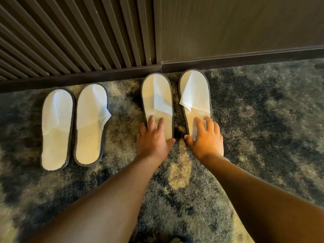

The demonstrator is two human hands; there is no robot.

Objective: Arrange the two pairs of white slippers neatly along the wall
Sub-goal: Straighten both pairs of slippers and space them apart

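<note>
we look down on a mottled carpet (263, 120) of dark blue-grey and tan patches. along its far edge runs a dark baseboard (245, 57). above it we see a ribbed slatted panel (70, 41) on the left and a plain dark wall (236, 23) on the right, in warm light.

Both hands (178, 139) flat, fingers spread

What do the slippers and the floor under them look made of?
Slippers: thin white non-woven fabric, matte, probably disposable; the uppers crease and fold like paper, with dark grey edge binding. Floor: short-pile carpet, mottled blue-grey and tan, with a fine looped texture.
</note>
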